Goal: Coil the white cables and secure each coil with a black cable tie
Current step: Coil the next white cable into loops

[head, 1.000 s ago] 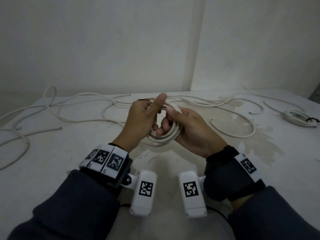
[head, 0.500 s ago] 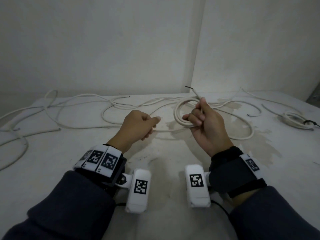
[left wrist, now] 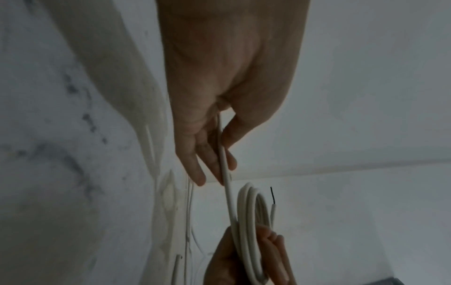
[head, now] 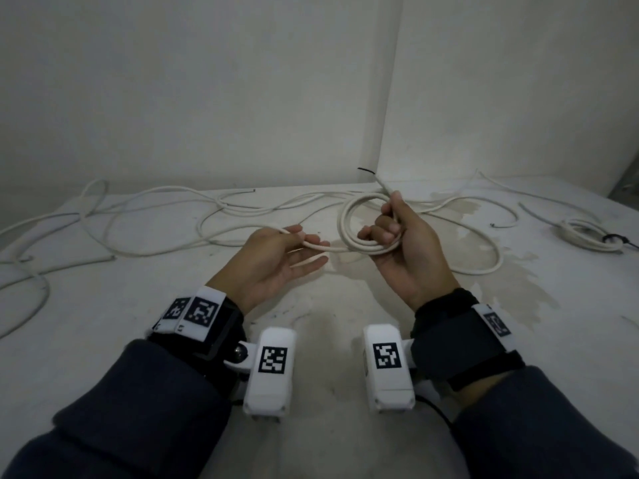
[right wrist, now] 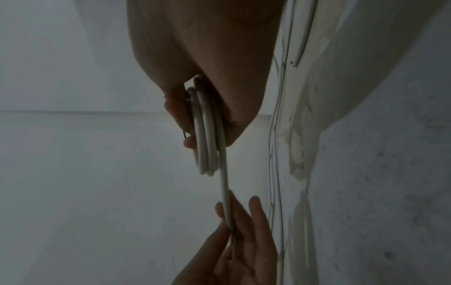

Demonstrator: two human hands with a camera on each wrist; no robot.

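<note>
My right hand [head: 392,235] grips a small coil of white cable [head: 342,224] of about three loops, held upright above the table. The cable's end, with a thin black wire tip [head: 366,171], sticks up past that hand. From the coil one strand runs left across my left hand [head: 294,252], which lies palm up with straight fingers, the thumb resting lightly by the strand. The left wrist view shows the strand [left wrist: 225,173] along those fingers toward the coil [left wrist: 249,221]. The right wrist view shows the coil [right wrist: 206,135] edge-on between the curled fingers.
Loose white cable [head: 138,209] sprawls over the stained white table [head: 311,340] to the left and behind my hands. A coiled bundle [head: 584,233] with a black tie [head: 614,238] lies at the far right. Walls meet in a corner close behind.
The hands, together on the coil a second ago, have parted. The right hand kept the coil and moved right. The left hand let go, uncurled from a fist and turned palm up under the strand.
</note>
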